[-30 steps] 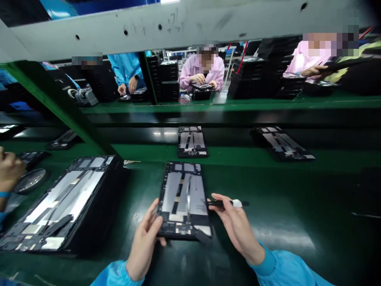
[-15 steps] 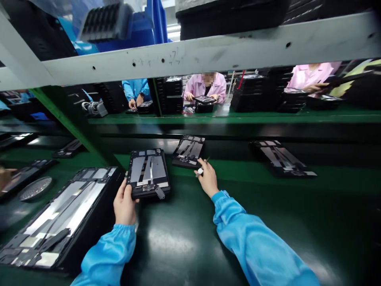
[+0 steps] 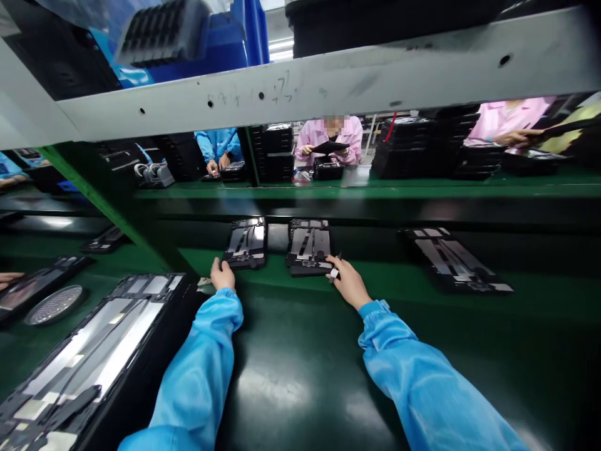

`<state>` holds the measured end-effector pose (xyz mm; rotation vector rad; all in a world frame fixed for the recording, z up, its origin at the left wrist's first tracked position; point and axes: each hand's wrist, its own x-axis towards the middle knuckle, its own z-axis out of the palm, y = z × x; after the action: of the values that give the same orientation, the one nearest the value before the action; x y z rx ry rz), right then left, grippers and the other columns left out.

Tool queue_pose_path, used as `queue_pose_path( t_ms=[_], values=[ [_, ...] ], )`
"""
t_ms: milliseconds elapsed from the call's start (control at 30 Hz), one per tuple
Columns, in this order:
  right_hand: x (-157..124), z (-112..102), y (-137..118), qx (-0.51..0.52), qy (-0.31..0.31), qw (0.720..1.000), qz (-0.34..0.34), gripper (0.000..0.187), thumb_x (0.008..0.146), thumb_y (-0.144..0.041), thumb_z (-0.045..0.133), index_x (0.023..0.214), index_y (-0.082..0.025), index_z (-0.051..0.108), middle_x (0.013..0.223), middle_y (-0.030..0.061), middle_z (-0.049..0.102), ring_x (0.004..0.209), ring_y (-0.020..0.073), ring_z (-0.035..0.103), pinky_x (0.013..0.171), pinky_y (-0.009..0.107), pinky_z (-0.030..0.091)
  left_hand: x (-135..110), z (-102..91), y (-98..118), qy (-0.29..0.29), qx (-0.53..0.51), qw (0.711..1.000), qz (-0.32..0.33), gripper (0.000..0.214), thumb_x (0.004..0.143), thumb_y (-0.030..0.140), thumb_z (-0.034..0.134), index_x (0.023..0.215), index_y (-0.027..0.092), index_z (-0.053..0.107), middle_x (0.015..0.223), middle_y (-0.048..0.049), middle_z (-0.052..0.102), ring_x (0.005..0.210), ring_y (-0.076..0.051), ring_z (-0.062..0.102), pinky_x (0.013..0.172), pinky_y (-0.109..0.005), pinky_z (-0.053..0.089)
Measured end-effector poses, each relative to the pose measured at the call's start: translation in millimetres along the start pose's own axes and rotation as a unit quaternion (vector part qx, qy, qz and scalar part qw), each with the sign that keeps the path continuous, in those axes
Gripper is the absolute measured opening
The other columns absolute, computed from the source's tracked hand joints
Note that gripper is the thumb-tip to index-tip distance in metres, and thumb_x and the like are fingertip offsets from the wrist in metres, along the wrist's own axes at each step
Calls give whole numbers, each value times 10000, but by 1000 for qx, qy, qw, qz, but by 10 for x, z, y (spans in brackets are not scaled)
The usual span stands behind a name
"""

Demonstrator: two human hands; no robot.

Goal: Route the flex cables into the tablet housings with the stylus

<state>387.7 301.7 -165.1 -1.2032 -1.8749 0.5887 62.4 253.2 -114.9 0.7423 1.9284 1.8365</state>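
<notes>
Illegibly, scrawl (image 3: 282,89) marks the beam (image 3: 338,76); right fingers (image 3: 339,264) hold a slim tool (image 3: 334,274), left fingers (image 3: 216,265) I cannot tell.

On my feed, the only writing I find is a scrawl of dark handwritten strokes (image 3: 282,89) on the white metal beam (image 3: 357,76). Some strokes resemble a 7, but I can't read them for certain; fainter marks (image 3: 228,98) farther left along the beam are illegible to me.
</notes>
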Motion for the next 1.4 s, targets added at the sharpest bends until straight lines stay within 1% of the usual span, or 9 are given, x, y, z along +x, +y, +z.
queue_pose_path(
  t_ms=[100, 233, 367, 533, 733, 867, 1067, 1300, 1400],
  values=[
    [31, 34, 53, 49, 31, 998, 38, 552, 773, -271, 708, 1293, -207, 535, 1326, 136, 597, 1230, 331, 552, 1031, 496, 434, -216, 285, -77, -61, 78, 993, 60, 411, 944, 315, 584, 1313, 144, 535, 1417, -158, 476, 1323, -293, 444, 1106, -500, 354],
    [107, 88, 111, 136, 64, 985, 85, 542, 762, -437, 700, 1215, -178, 553, 1203, 153, 675, 1125, 310, 640, 972, 463, 500, -645, 748, -211, -197, 137, 965, 106, 487, 895, 340, 634, 1323, 121, 558, 1269, -180, 613, 1282, -308, 508, 1109, -447, 355],
    [-31, -28, 102, 219, 115, 962, 115, 588, 772, -566, 653, 1186, -162, 545, 1147, 184, 693, 1077, 298, 665, 938, 447, 530, -893, 867, -245, -263, 156, 945, 112, 513, 967, 399, 495, 1394, 113, 493, 1260, -162, 621, 1256, -279, 532, 1096, -419, 372],
    [-857, -379, -57, 289, 107, 941, 140, 625, 718, -535, 746, 1215, -222, 534, 1285, 161, 629, 1060, 282, 662, 911, 440, 542, -1248, 420, -264, -372, 162, 909, 95, 501, 959, 475, 493, 1307, 129, 591, 1199, -134, 634, 1093, -230, 620, 975, -349, 483],
    [-2112, -904, -330, 154, -29, 976, 154, 742, 719, -373, 785, 1373, -244, 458, 1435, 130, 506, 1163, 281, 600, 999, 423, 492, -1930, -366, -235, -535, 149, 826, 96, 941, 574, 266, 890, 1419, 202, 482, 1256, -110, 557, 985, -206, 625, 741, -275, 571],
    [-2628, -1046, -480, 55, -67, 984, 155, 707, 729, -341, 762, 1370, -271, 472, 1394, 103, 560, 1174, 312, 602, 969, 436, 521, -2259, -826, -187, -567, 173, 782, 190, 763, 773, 162, 748, 1454, 260, 420, 1346, -99, 523, 1107, -223, 591, 862, -330, 565],
    [-2890, -1056, -531, 46, -62, 986, 148, 557, 816, -383, 696, 1323, -255, 505, 1399, 117, 563, 1141, 302, 636, 934, 419, 550, -2567, -1152, -198, -499, 267, 744, 355, 606, 867, 282, 697, 1409, 231, 432, 1313, -100, 586, 1151, -269, 597, 951, -435, 541],
    [-2812, -1131, -691, -18, -46, 990, 134, 487, 865, -446, 656, 1304, -264, 547, 1345, 86, 616, 1158, 303, 627, 936, 439, 550, -2530, -1119, -27, -479, 315, 740, 352, 545, 759, 418, 796, 1173, 177, 534, 1120, -98, 645, 989, -282, 638, 793, -427, 571],
    [-2796, -1133, -810, -45, 5, 993, 106, 456, 877, -448, 662, 1278, -259, 556, 1344, 92, 614, 1200, 316, 596, 966, 473, 529, -2506, -1123, 67, -484, 289, 733, 381, 478, 832, 433, 724, 1197, 191, 531, 1123, -86, 637, 998, -258, 619, 820, -407, 547]
  ],
)
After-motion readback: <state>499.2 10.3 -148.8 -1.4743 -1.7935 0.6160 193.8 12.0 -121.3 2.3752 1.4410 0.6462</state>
